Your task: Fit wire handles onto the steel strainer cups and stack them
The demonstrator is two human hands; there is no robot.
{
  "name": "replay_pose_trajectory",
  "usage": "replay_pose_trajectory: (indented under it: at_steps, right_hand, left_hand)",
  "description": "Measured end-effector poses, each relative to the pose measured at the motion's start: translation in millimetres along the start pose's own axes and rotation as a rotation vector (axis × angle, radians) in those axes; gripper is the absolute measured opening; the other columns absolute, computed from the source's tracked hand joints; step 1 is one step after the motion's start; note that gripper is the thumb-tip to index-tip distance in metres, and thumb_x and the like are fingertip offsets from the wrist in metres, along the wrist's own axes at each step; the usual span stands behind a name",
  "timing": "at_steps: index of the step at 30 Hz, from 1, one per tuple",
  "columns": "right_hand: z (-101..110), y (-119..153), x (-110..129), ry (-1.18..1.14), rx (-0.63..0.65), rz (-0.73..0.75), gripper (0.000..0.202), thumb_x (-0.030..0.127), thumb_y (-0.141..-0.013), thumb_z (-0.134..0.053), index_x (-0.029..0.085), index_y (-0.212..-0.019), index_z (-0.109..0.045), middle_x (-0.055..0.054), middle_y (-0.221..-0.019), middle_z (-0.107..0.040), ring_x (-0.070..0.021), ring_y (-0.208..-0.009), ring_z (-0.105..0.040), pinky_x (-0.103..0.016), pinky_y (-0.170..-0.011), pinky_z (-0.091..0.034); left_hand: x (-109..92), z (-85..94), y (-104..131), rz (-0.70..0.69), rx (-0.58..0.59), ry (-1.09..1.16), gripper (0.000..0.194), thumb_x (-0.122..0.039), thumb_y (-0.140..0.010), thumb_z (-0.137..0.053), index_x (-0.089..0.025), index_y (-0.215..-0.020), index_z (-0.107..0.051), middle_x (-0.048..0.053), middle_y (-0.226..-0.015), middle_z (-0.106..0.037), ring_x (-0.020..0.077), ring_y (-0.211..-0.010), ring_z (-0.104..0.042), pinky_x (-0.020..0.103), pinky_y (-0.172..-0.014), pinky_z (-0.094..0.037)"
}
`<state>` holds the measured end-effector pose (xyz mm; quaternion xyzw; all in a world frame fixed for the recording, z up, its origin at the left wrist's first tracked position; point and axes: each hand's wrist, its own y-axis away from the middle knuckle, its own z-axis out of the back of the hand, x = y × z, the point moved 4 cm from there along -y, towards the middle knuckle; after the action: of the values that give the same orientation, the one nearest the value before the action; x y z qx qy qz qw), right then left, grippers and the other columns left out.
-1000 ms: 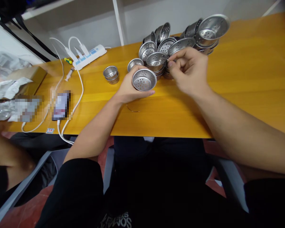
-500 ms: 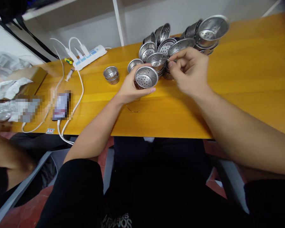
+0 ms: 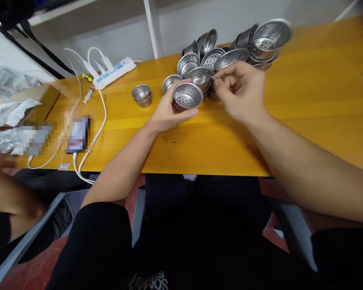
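Where the left hand [image 3: 165, 109] is curled: one perforated cup [image 3: 187, 98] is gripped.
Right hand [image 3: 241, 91]: a thin wire [image 3: 213, 77] is pinched near stacked cups [image 3: 201, 76].

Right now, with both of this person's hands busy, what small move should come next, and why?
Perhaps ease the right hand slowly away from the stacked cup: its fingers pinch a thin wire-like piece whose tip overlaps that cup's rim in this view, and I can't tell whether they touch. The left hand already holds another metal cup.
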<state>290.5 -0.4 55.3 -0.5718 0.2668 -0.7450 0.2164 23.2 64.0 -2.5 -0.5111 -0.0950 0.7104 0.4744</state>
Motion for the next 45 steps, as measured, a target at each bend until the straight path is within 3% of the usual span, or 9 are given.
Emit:
replay_pose_trajectory:
  at_steps: [3,8,16,21,26,29,35,40,45]
  right_hand:
    - [-1.3,1.7,5.2,0.014,0.009,-0.063,0.046,0.081,-0.11,-0.101,0.039,-0.111,-0.082,0.002,-0.07,-0.052,-0.0226,-0.061,-0.039,-0.045,-0.063,-0.037]
    - [-11.3,7.4,22.3,-0.039,0.059,-0.081,0.06,0.094,-0.103,-0.103,0.037,-0.105,-0.084,-0.001,-0.07,-0.056,-0.022,-0.062,-0.04,-0.046,-0.062,-0.036]
    - [-26.6,17.6,29.4,-0.074,0.072,-0.183,0.058,0.089,-0.098,-0.108,0.039,-0.101,-0.079,-0.004,-0.071,-0.054,-0.032,-0.078,-0.059,-0.052,-0.067,-0.056]
    - [-30.9,14.5,12.6,-0.032,0.042,-0.143,0.053,0.078,-0.103,-0.108,0.036,-0.099,-0.076,-0.001,-0.071,-0.053,-0.0266,-0.068,-0.055,-0.046,-0.061,-0.049]
    - [-32.1,13.9,8.5,-0.005,0.027,-0.133,0.048,0.07,-0.105,-0.108,0.036,-0.098,-0.075,0.0,-0.069,-0.053,-0.0258,-0.066,-0.053,-0.045,-0.06,-0.046]
    - [-31.4,13.0,9.8,0.004,0.031,-0.114,0.046,0.068,-0.107,-0.106,0.035,-0.097,-0.076,0.0,-0.068,-0.054,-0.0239,-0.062,-0.051,-0.044,-0.059,-0.042]
    - [-35.9,14.8,8.0,-0.015,0.041,-0.138,0.041,0.064,-0.102,-0.111,0.037,-0.105,-0.08,0.002,-0.066,-0.051,-0.025,-0.061,-0.053,-0.043,-0.059,-0.046]
    - [-32.1,13.3,25.0,-0.024,0.063,-0.114,0.046,0.079,-0.106,-0.103,0.036,-0.102,-0.086,-0.002,-0.073,-0.064,-0.0253,-0.066,-0.056,-0.044,-0.06,-0.048]
    - [-23.6,8.0,48.8,-0.215,0.257,-0.094,0.063,0.099,-0.102,-0.102,0.038,-0.112,-0.096,-0.005,-0.099,-0.085,-0.0211,-0.068,-0.059,-0.043,-0.063,-0.047]
  left_hand:
    - [-11.8,-3.3,-0.5,0.066,-0.005,0.004,0.118,-0.103,-0.106,-0.085,-0.025,-0.187,-0.05,0.018,-0.168,-0.072,0.0415,-0.16,-0.08,0.069,-0.139,-0.066]
    - [-22.5,-4.0,-3.9,0.212,-0.035,-0.043,0.114,-0.105,-0.093,-0.097,-0.025,-0.167,-0.064,0.014,-0.152,-0.079,0.038,-0.147,-0.084,0.068,-0.138,-0.067]
    - [-13.0,-16.6,-2.5,0.238,-0.049,-0.039,0.118,-0.104,-0.095,-0.097,-0.024,-0.173,-0.057,0.016,-0.159,-0.076,0.0387,-0.153,-0.082,0.066,-0.139,-0.066]
    - [-9.2,-23.7,1.2,0.208,0.006,-0.043,0.132,-0.105,-0.091,-0.1,-0.026,-0.181,-0.044,0.019,-0.171,-0.068,0.0406,-0.16,-0.079,0.065,-0.142,-0.063]
    - [-9.4,-26.3,2.9,0.241,-0.009,-0.08,0.124,-0.089,-0.097,-0.107,-0.028,-0.182,-0.041,0.019,-0.173,-0.066,0.0425,-0.162,-0.077,0.067,-0.143,-0.063]
    - [-10.5,-28.8,2.6,0.226,0.002,-0.084,0.129,-0.089,-0.094,-0.109,-0.028,-0.183,-0.039,0.02,-0.174,-0.065,0.0428,-0.164,-0.076,0.064,-0.146,-0.061]
    - [-21.2,-30.0,1.4,0.274,-0.049,-0.093,0.115,-0.082,-0.091,-0.115,-0.028,-0.171,-0.052,0.016,-0.164,-0.073,0.0411,-0.155,-0.079,0.062,-0.142,-0.063]
    - [-20.2,-26.9,1.8,0.278,-0.047,-0.034,0.11,-0.089,-0.094,-0.109,-0.028,-0.169,-0.056,0.014,-0.159,-0.076,0.039,-0.149,-0.082,0.062,-0.137,-0.068]
    - [-11.3,-22.6,4.3,0.322,-0.005,0.164,0.101,-0.097,-0.106,-0.092,-0.03,-0.173,-0.056,0.013,-0.151,-0.081,0.0298,-0.127,-0.089,0.058,-0.116,-0.081]
